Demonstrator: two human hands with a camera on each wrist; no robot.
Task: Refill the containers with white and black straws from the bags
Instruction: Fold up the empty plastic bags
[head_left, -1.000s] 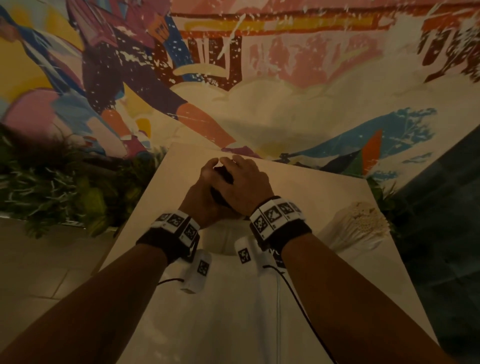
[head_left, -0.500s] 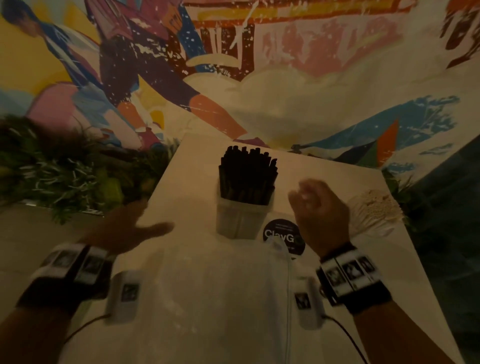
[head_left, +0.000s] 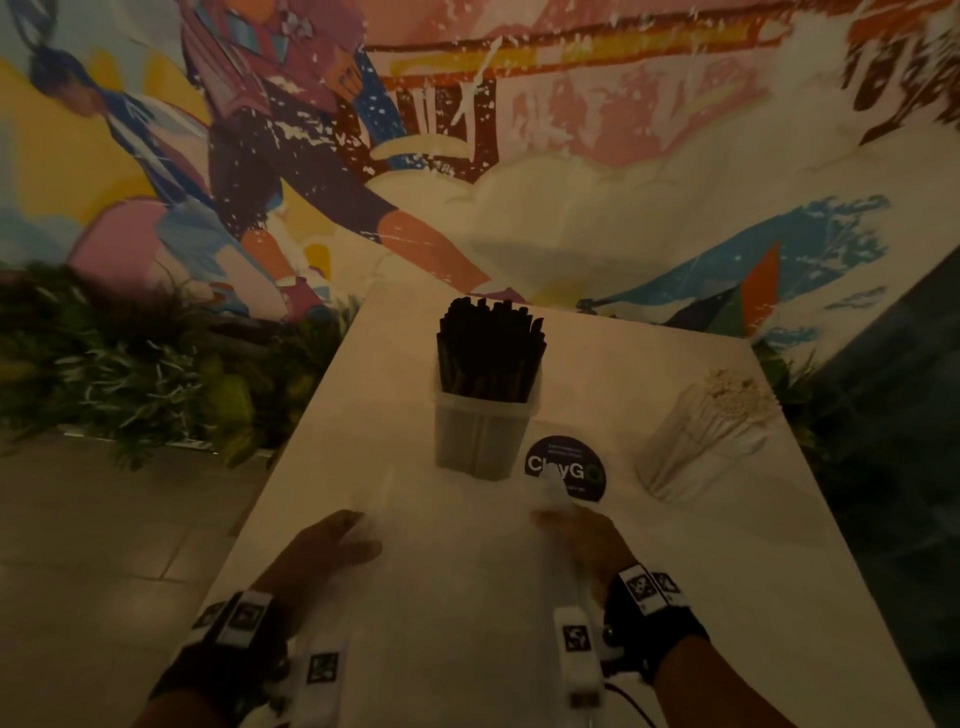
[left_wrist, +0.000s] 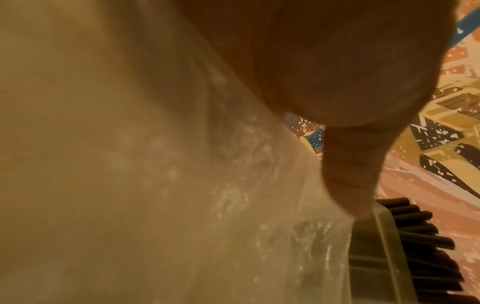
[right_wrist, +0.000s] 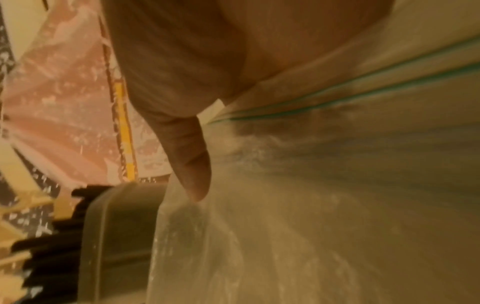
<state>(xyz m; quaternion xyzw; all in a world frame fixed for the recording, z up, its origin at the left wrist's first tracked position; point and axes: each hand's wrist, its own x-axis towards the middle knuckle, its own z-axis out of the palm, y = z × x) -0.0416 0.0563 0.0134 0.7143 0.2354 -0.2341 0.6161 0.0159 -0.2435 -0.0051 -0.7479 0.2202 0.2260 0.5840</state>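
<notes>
A clear tub (head_left: 480, 436) packed with upright black straws (head_left: 491, 353) stands mid-table. White straws (head_left: 717, 415) fill a second clear holder at the right. A clear plastic bag (head_left: 457, 571) lies flat in front of the tub. My left hand (head_left: 358, 532) holds the bag's left edge, thumb (left_wrist: 350, 174) on the plastic (left_wrist: 155, 185). My right hand (head_left: 550, 519) grips the right edge, thumb (right_wrist: 189, 160) pressing beside the green zip strip (right_wrist: 363, 82). The tub (right_wrist: 119, 226) and black straws (left_wrist: 420, 236) sit just beyond both thumbs. My other fingers are hidden.
A round dark sticker (head_left: 566, 467) is on the white table (head_left: 753, 597) between tub and bag. Green plants (head_left: 130, 364) line the table's left side below a painted wall (head_left: 519, 156). Tiled floor lies at the left.
My hands left the top of the black straws, spread apart, then dropped back toward me onto the two sides of the plastic bag.
</notes>
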